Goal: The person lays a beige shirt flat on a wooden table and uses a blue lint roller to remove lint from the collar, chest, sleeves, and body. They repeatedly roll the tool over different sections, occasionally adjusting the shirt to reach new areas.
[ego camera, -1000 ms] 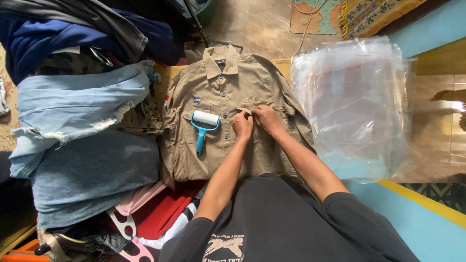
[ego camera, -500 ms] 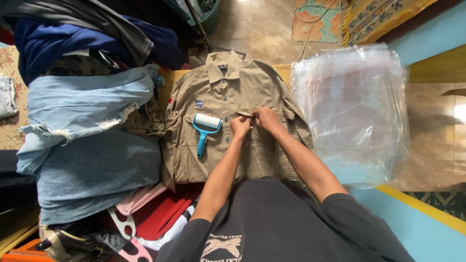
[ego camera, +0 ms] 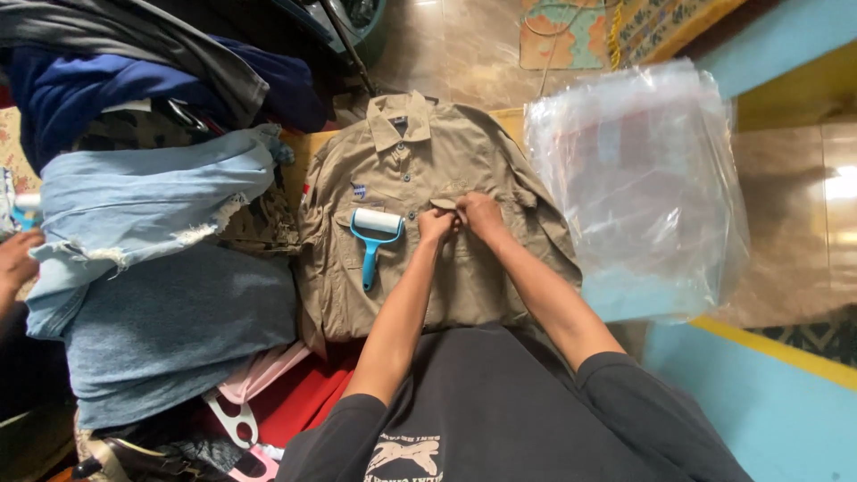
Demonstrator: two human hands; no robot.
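A khaki button-up shirt (ego camera: pixel 428 268) lay flat, collar away from the person, on a surface crowded with clothing. Both hands met at the middle of its chest: the left hand (ego camera: pixel 437 223) and the right hand (ego camera: pixel 480 214) were each pinched on the fabric of the shirt front near the right-side pocket flap, fingertips touching or nearly so, with the knuckles raised. A lint roller (ego camera: pixel 373 237) with a white roll and a blue handle rested on the shirt's other chest pocket, just beside the left hand, its handle pointing toward the person. To the right of the shirt sat a thick stack of clear plastic bags (ego camera: pixel 638 192), one edge overlapping the shirt's sleeve; whether anything was inside them could not be told. To the left lay folded denim garments (ego camera: pixel 161 268), a paler pair on top of a darker one, and behind them a heap of dark blue and grey clothes (ego camera: pixel 134 62). Pink plastic hangers (ego camera: pixel 245 397) stuck out below the denim. Another person's hand (ego camera: pixel 16 263) showed at the far left edge.
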